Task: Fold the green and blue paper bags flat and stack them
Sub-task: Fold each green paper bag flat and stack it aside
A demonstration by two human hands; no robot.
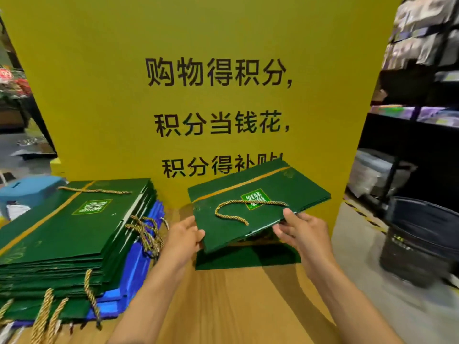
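I hold a flattened green paper bag (260, 202) with a gold rope handle above the wooden table (223, 306), tilted up to the right. My left hand (183, 238) grips its near left corner. My right hand (300, 228) pinches its near edge at the mouth. Under it another green bag (246, 256) lies flat on the table. At the left stands a stack of several flat green bags (69, 234), with blue bags (139, 264) showing below and beside them.
A tall yellow sign board (198, 95) with black characters stands right behind the table. A blue plastic stool (29, 189) is at far left. A dark bin (422, 244) and black shelves (422, 108) of goods stand at the right.
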